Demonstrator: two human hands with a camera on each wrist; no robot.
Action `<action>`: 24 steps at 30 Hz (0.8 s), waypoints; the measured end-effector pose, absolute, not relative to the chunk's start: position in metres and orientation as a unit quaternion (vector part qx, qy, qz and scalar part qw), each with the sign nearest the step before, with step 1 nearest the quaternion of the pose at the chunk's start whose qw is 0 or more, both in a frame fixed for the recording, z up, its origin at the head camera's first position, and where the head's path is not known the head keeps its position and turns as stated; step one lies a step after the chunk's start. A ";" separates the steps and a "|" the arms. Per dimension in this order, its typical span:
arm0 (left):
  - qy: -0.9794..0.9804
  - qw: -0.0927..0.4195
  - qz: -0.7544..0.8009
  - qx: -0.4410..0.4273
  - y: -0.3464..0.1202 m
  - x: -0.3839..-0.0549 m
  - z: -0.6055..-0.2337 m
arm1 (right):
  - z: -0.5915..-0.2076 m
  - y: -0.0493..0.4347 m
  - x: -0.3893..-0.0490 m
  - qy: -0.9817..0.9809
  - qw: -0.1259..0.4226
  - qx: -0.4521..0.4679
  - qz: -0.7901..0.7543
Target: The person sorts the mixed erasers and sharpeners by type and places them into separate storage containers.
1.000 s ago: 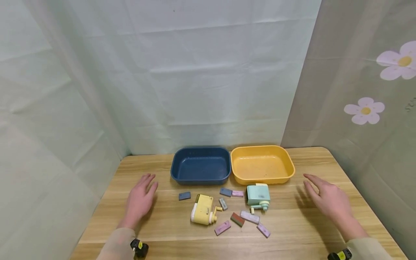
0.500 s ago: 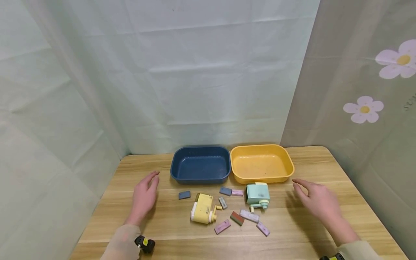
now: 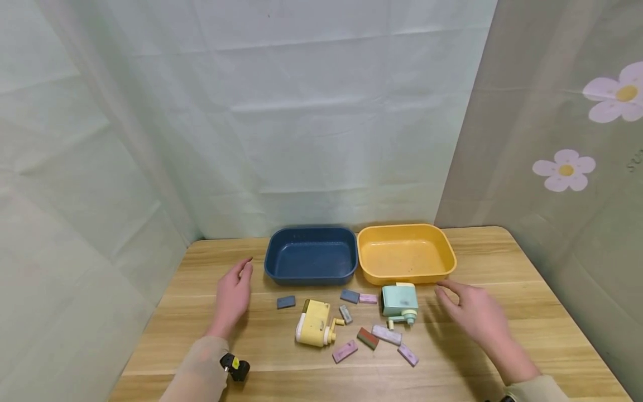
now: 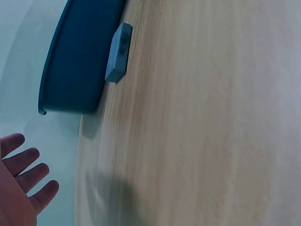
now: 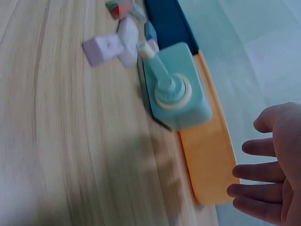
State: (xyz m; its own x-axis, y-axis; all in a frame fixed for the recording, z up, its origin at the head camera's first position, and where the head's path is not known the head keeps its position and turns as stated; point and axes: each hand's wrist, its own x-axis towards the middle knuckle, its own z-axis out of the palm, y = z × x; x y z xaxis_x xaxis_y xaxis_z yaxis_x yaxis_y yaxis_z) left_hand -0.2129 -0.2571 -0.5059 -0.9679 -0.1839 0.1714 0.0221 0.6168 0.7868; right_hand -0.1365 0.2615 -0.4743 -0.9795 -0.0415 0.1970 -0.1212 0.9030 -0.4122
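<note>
My left hand [image 3: 233,296] hovers over the table left of the blue bin, fingers extended and holding nothing. Closest to it on the wood lies a blue eraser [image 3: 286,302]. On the other side, my right hand [image 3: 472,312] is beside the mint-green crank pencil sharpener [image 3: 399,301], a short gap between fingertips and body. The right wrist view shows that hand's fingers [image 5: 258,173] spread, with the sharpener's crank [image 5: 162,75] facing the camera. A yellow crank pencil sharpener [image 3: 313,324] lies left of centre. Around both sharpeners are several erasers, including a red-green one [image 3: 368,338] and a long lilac one [image 3: 387,334].
A dark blue bin [image 3: 311,279] and a yellow bin [image 3: 409,277] stand side by side at the table's back, both with bare floors. Behind them hangs a pale curtain [image 3: 321,139]. Pink erasers [image 3: 345,352] lie toward the front.
My right hand has moved left, from the table's right side to near the mint-green sharpener. My left hand has shifted slightly right and forward. The sharpeners, erasers and bins stay in place.
</note>
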 end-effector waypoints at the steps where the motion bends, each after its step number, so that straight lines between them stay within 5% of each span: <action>1: -0.892 0.118 -0.435 0.043 -0.255 -0.215 -0.507 | -0.475 0.259 -0.136 -0.970 0.093 0.043 0.218; 24: -0.895 0.081 -0.438 0.023 -0.231 -0.249 -0.513 | -0.481 0.222 -0.138 -0.972 0.060 0.035 0.224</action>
State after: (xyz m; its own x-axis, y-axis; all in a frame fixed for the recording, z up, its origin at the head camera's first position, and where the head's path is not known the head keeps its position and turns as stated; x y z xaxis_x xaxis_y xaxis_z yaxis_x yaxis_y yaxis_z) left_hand -0.2493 -0.2307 -0.5129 -0.9857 -0.1119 0.1257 0.0306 0.6154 0.7876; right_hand -0.1385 0.2225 -0.4811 -0.9904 -0.0405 0.1318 -0.0942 0.8970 -0.4319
